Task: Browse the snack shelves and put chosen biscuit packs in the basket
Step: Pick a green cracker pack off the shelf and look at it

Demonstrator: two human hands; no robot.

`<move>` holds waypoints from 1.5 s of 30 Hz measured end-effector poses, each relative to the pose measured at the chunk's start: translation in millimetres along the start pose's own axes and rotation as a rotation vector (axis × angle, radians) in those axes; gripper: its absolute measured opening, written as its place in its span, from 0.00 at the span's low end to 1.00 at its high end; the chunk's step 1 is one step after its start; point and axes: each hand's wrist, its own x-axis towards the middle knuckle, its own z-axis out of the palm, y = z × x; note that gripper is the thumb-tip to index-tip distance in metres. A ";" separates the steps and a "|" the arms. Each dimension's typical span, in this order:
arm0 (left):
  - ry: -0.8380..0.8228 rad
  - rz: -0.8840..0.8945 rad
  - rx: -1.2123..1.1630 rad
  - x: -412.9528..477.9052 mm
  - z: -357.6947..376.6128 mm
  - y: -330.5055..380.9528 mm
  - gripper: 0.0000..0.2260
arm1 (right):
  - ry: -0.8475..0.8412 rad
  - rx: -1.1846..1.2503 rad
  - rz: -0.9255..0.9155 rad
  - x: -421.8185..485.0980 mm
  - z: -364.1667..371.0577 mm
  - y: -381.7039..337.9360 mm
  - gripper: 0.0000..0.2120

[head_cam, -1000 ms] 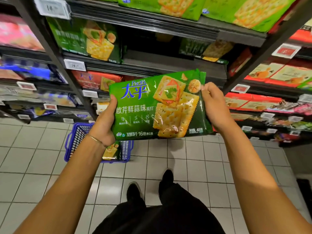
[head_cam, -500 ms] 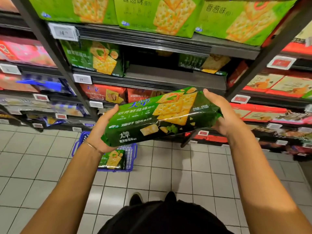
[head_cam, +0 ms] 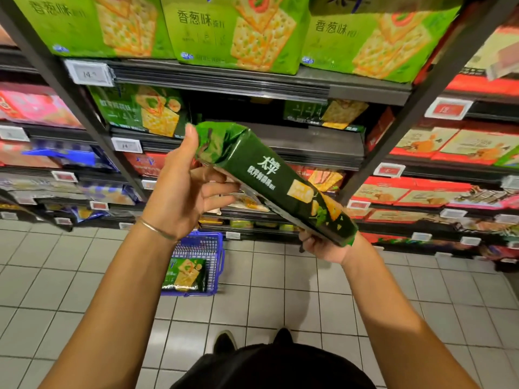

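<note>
Head view: your left hand (head_cam: pixel 182 192) holds the upper, crimped end of the dark green biscuit pack (head_cam: pixel 269 178), thumb up along it and fingers curled beneath. Your right hand (head_cam: pixel 323 247), largely hidden, grips the lower end. The pack slants in mid-air before the shelves (head_cam: pixel 309 147). On the floor (head_cam: pixel 280 290) at the shelves' foot stands the blue basket (head_cam: pixel 219 265), with a second green pack (head_cam: pixel 185 275) lying inside.

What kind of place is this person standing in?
Most likely a supermarket snack aisle: metal shelves stacked with biscuit packs, price tags clipped to the shelf edges, and a blue shopping basket on the tiled floor with one green pack inside.
</note>
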 end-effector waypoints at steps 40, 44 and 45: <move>-0.354 0.272 0.304 3.5 -28.6 -24.4 0.26 | -0.091 0.031 -0.580 12.9 -34.1 -43.6 0.41; -0.265 0.198 0.225 5.6 -30.3 -23.3 0.25 | -0.186 -0.043 -0.638 7.6 -31.4 -42.0 0.34; -0.232 0.153 0.207 5.9 -28.8 -21.6 0.25 | -0.218 -0.058 -0.643 6.7 -30.2 -41.8 0.32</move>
